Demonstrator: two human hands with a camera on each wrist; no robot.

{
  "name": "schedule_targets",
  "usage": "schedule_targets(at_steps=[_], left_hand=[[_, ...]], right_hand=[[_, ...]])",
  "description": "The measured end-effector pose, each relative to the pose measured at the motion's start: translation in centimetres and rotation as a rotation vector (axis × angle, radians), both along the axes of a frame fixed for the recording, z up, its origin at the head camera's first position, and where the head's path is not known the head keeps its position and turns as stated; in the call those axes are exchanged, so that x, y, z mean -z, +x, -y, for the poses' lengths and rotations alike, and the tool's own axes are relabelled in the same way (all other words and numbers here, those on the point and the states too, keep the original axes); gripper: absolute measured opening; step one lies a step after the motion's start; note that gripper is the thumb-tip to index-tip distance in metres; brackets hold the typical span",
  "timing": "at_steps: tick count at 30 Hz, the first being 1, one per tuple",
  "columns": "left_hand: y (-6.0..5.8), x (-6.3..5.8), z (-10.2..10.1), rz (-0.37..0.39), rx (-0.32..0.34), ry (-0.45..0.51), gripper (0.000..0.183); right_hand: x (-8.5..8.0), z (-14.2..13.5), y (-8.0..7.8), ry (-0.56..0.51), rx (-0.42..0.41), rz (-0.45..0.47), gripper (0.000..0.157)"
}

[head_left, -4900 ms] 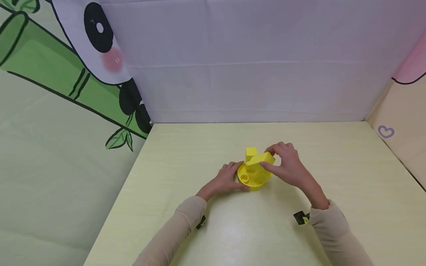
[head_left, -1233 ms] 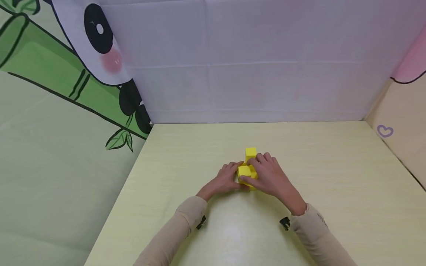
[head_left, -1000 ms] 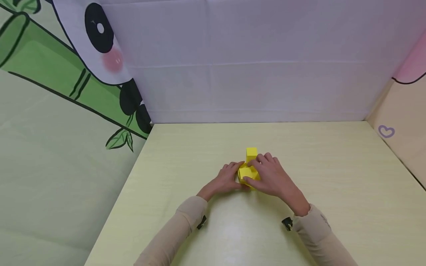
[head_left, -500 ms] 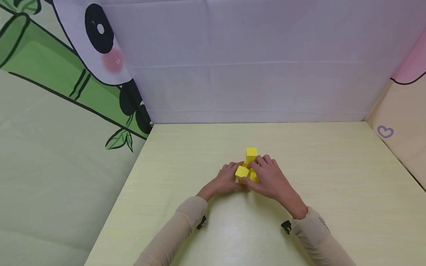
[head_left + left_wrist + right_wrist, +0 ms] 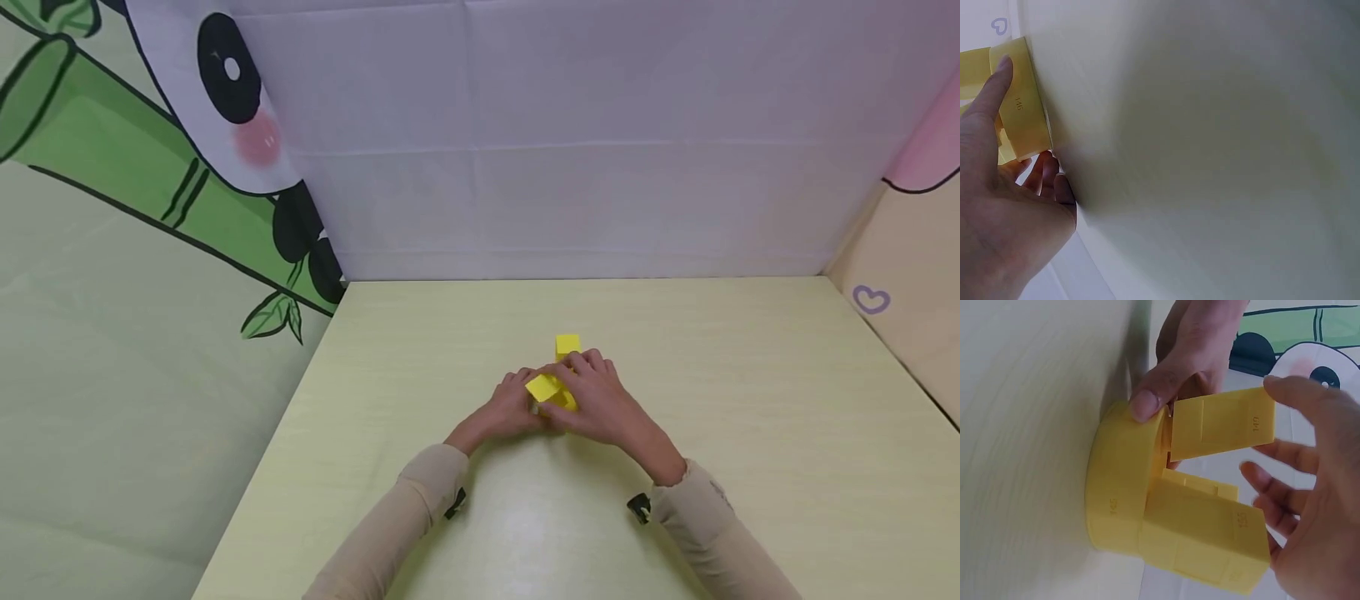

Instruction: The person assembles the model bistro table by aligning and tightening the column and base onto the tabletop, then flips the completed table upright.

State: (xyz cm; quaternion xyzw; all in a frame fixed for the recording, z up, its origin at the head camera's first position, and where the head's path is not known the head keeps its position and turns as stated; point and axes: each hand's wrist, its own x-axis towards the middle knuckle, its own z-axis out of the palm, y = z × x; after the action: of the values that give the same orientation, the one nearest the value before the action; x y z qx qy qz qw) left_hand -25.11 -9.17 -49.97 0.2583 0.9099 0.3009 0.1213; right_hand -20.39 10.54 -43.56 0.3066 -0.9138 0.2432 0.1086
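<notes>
A round yellow base [image 5: 1122, 481] rests on the table, with my left hand [image 5: 513, 407] curled round its left side and the thumb against its wall. My right hand [image 5: 603, 404] pinches a yellow rectangular block [image 5: 1222, 422] marked 149 between thumb and fingers. That block leans over the base's left part, its lower end at the rim beside my left thumb; whether it sits in a socket is hidden. A second yellow block [image 5: 1210, 537] stands on the base under my right palm. Behind it rises another yellow block [image 5: 567, 344], its top visible in the head view.
The pale wooden table [image 5: 420, 333] extends on all sides of the base. A lilac cloth backdrop [image 5: 562, 167] stands at its far edge, with printed cloth on the left [image 5: 150, 375] and a beige panel on the right [image 5: 915, 275].
Since the oldest frame, my right hand has shifted from the base's right side to its left. Over the last second the pinched block has tipped further left. My left hand stays on the base.
</notes>
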Motion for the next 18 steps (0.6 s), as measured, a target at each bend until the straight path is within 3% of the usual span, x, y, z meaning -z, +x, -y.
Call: schedule_targets(at_steps=[6, 14, 18], left_hand=[[0.12, -0.25, -0.12, 0.01, -0.017, 0.011, 0.087], [0.15, -0.2, -0.27, 0.019, -0.028, 0.011, 0.081], [0.16, -0.07, -0.35, 0.031, -0.034, 0.009, 0.078]], right_hand=[[0.01, 0.41, -0.07, 0.019, 0.065, -0.001, 0.047], [-0.12, 0.64, -0.21, 0.022, 0.091, -0.031, 0.035], [-0.08, 0.81, -0.29, 0.025, 0.13, -0.015, 0.04]])
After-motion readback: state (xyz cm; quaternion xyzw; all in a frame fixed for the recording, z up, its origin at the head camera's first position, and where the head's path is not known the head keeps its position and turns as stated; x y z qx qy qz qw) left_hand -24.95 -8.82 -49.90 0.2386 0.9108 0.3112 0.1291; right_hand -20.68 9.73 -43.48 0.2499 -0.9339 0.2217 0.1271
